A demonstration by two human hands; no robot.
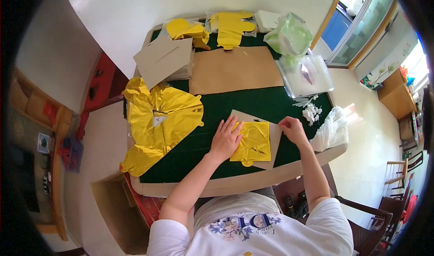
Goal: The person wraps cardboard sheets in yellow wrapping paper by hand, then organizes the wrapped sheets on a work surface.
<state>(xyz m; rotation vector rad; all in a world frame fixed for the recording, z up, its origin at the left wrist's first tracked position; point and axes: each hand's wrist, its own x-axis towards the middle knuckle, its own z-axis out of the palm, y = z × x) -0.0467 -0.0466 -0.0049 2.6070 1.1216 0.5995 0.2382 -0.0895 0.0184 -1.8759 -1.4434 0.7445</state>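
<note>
A folded yellow foil balloon (257, 143) lies flat on a grey cardboard sheet (242, 116), close to the table's front edge. My left hand (227, 138) rests on the left side of the foil with its fingers stretched out flat. At the sheet's right edge, my right hand (294, 130) is closed in a pinch, thumb and fingertips at the cardboard. To the left spreads a large, crumpled yellow foil balloon (176, 109), with a small pale card marked "A" (158, 119) on it.
Behind my hands are a brown cardboard piece (235, 70), a stack of grey cardboard sheets (165, 57) and more yellow foil balloons (233, 28). Clear plastic sleeves (307, 75), a green-white plastic bag (289, 37), white ribbon bits (312, 113) and a white bag (331, 128) sit right.
</note>
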